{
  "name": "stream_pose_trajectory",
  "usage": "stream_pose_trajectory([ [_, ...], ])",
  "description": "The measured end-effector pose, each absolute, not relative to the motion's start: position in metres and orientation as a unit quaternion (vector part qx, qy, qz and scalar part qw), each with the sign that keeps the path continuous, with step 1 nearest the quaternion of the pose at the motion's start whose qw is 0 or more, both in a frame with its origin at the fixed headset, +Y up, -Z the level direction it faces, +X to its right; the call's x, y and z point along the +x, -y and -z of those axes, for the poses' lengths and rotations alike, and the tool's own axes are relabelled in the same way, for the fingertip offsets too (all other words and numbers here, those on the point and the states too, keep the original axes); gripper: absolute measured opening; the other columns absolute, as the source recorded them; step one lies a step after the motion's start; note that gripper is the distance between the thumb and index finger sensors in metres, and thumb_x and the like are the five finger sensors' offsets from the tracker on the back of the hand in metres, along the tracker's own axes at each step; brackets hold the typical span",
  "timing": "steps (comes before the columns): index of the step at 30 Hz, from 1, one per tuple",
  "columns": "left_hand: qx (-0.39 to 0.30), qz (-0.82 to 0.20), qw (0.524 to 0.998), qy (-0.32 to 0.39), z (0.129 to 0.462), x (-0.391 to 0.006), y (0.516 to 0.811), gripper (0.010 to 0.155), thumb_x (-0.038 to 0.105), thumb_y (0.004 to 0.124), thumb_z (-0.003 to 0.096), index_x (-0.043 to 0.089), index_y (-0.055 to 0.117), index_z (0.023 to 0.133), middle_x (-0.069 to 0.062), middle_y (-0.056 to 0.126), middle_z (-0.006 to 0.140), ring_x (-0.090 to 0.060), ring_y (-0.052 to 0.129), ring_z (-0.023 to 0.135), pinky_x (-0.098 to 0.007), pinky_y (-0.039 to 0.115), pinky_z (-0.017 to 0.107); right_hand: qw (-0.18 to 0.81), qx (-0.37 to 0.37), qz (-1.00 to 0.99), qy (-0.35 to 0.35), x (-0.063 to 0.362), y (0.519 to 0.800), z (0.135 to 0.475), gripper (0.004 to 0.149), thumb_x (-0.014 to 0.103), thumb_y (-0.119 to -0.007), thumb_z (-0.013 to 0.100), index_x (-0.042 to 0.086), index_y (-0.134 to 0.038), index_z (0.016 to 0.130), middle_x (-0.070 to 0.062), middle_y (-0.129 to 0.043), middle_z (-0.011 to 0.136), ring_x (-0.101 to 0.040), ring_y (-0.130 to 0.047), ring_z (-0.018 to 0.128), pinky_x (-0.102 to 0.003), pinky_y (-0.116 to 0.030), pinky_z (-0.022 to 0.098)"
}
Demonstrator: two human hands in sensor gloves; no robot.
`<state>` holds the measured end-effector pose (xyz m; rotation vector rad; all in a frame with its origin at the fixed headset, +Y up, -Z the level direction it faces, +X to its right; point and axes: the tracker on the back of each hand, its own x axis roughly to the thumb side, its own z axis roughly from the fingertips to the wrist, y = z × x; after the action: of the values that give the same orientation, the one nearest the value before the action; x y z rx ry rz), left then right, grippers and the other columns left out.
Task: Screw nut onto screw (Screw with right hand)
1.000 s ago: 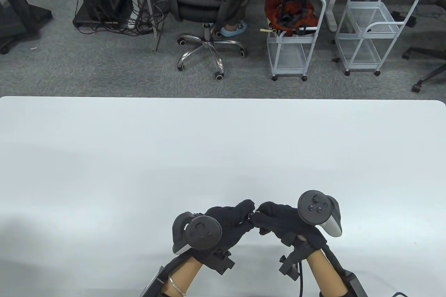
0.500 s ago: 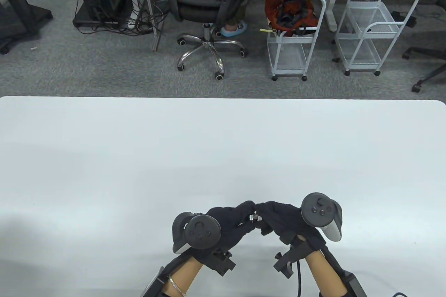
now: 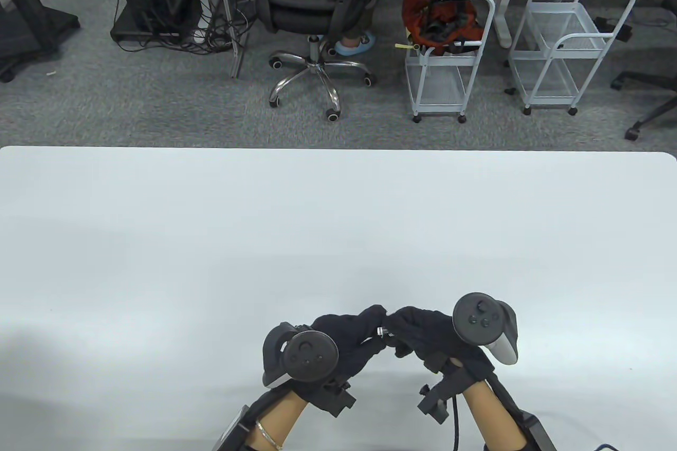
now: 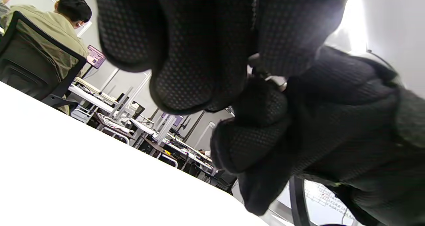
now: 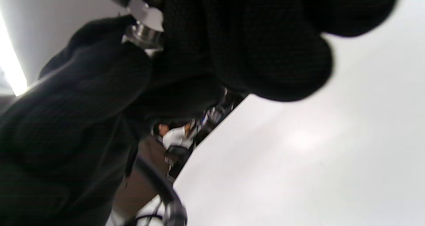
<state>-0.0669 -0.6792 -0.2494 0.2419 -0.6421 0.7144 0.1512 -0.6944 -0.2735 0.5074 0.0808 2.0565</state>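
where fingertips meet, left hand [image 3: 346, 337] and right hand [image 3: 423, 332] pinch screw [image 3: 382, 331]

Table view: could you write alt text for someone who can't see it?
Two black-gloved hands, left hand and right hand, meet fingertip to fingertip over a white table, pinching a small metal screw and nut between them. An office chair and wire carts stand behind.
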Motion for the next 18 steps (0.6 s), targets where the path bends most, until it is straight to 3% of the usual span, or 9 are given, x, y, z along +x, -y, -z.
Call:
stream_pose_trajectory([
  [2, 0.116, -0.344, 0.881, 0.303, 0.2491, -0.067, 0.6798, 0.049, 0.039, 0.085, 0.0433, 0.012, 0.088, 0.084, 0.0, 0.11, 0.068, -0.015, 0.111, 0.053, -0.035, 0.09, 0.047, 0.49, 0.214, -0.843, -0.053, 0.1519, 0.6947, 0.2735, 0.048, 0.039, -0.061, 0.061, 0.0, -0.089, 0.063, -0.024, -0.1, 0.056, -0.032, -0.104, 0.034, -0.05, -0.079, 0.032],
  [5, 0.13, -0.327, 0.889, 0.293, 0.2483, -0.0679, 0.6795, 0.049, 0.039, 0.084, 0.0438, 0.013, 0.088, 0.084, 0.0, 0.11, 0.069, -0.015, 0.111, 0.053, -0.035, 0.09, 0.047, 0.48, 0.241, -0.835, -0.119, 0.1507, 0.6943, 0.274, 0.052, 0.043, -0.071, 0.059, -0.004, -0.079, 0.079, -0.031, -0.091, 0.072, -0.038, -0.099, 0.05, -0.054, -0.075, 0.04],
  [10, 0.122, -0.347, 0.88, 0.299, 0.2478, -0.067, 0.679, 0.049, 0.039, 0.085, 0.0428, 0.013, 0.088, 0.084, 0.001, 0.11, 0.068, -0.014, 0.111, 0.053, -0.034, 0.09, 0.047, 0.494, 0.209, -0.844, -0.026, 0.1508, 0.6941, 0.2724, 0.048, 0.04, -0.062, 0.061, 0.0, -0.089, 0.062, -0.023, -0.101, 0.054, -0.032, -0.104, 0.032, -0.05, -0.08, 0.03],
  [12, 0.121, -0.346, 0.882, 0.295, 0.2483, -0.0677, 0.6793, 0.049, 0.039, 0.085, 0.0431, 0.013, 0.088, 0.084, 0.0, 0.11, 0.069, -0.015, 0.111, 0.053, -0.035, 0.09, 0.047, 0.486, 0.222, -0.844, -0.051, 0.1513, 0.6941, 0.2729, 0.05, 0.042, -0.061, 0.061, 0.0, -0.087, 0.066, -0.025, -0.099, 0.059, -0.033, -0.103, 0.036, -0.051, -0.079, 0.033],
  [15, 0.135, -0.332, 0.888, 0.288, 0.2472, -0.0689, 0.678, 0.048, 0.039, 0.085, 0.0433, 0.013, 0.088, 0.084, 0.0, 0.11, 0.069, -0.014, 0.111, 0.053, -0.034, 0.09, 0.047, 0.476, 0.245, -0.837, -0.111, 0.1487, 0.6937, 0.2732, 0.051, 0.042, -0.071, 0.059, -0.004, -0.077, 0.079, -0.03, -0.09, 0.073, -0.038, -0.099, 0.05, -0.054, -0.075, 0.041],
  [18, 0.137, -0.332, 0.885, 0.297, 0.2456, -0.0668, 0.6769, 0.048, 0.039, 0.085, 0.0425, 0.013, 0.088, 0.083, 0.001, 0.11, 0.067, -0.014, 0.111, 0.052, -0.034, 0.09, 0.046, 0.484, 0.216, -0.848, -0.022, 0.1504, 0.6943, 0.2735, 0.048, 0.042, -0.062, 0.06, 0.001, -0.088, 0.064, -0.022, -0.1, 0.056, -0.03, -0.104, 0.034, -0.049, -0.08, 0.032],
])
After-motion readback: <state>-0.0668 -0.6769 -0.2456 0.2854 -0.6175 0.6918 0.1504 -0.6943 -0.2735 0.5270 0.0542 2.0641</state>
